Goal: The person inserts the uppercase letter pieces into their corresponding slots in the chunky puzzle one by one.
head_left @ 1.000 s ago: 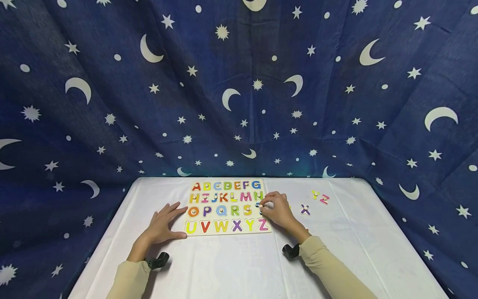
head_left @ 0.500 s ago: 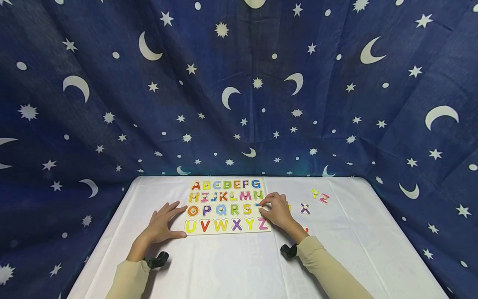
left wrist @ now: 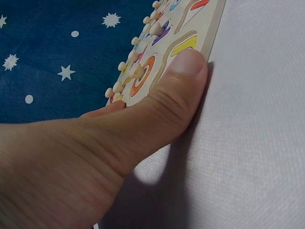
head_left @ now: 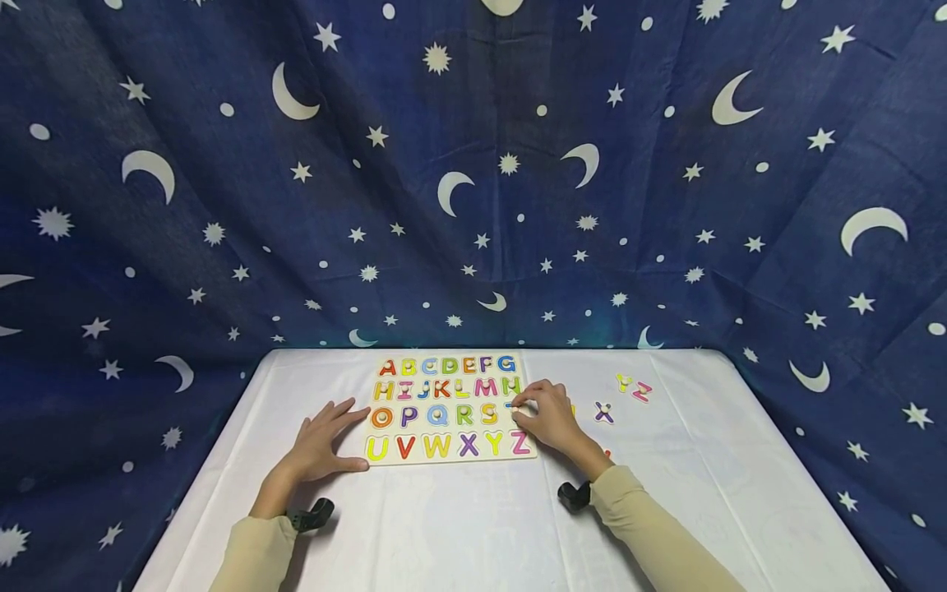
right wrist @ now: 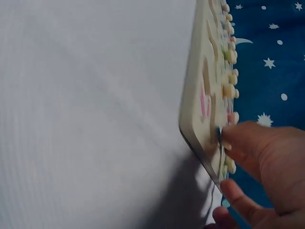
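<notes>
A wooden alphabet puzzle board [head_left: 453, 464] lies flat, with knobbed letters in its upper three rows and no knobs showing along the bottom row. My left hand [head_left: 321, 446] touches its left edge with fingers spread. The left wrist view shows the thumb [left wrist: 188, 71] against the board's edge beside the yellow U recess [left wrist: 185, 45]. At the right end of the third row, my right hand [head_left: 551, 418] pinches the knob of a blue letter T piece [head_left: 510, 404], mostly hidden by the fingers. In the right wrist view, the piece's blue edge [right wrist: 218, 134] shows at the fingertips.
Right of the board lie a purple X piece [head_left: 603, 413], a yellow Y piece [head_left: 625, 383] and a pink Z piece [head_left: 642, 393]. A yellow piece [head_left: 573, 413] and a red one [head_left: 608, 454] are partly hidden by the right hand and wrist. A starry curtain [head_left: 473, 247] hangs behind the white table.
The right fingers have shifted slightly at the T piece, which shows less than a second ago. A bit of the red piece has come into sight by the right wrist. The left hand stays put.
</notes>
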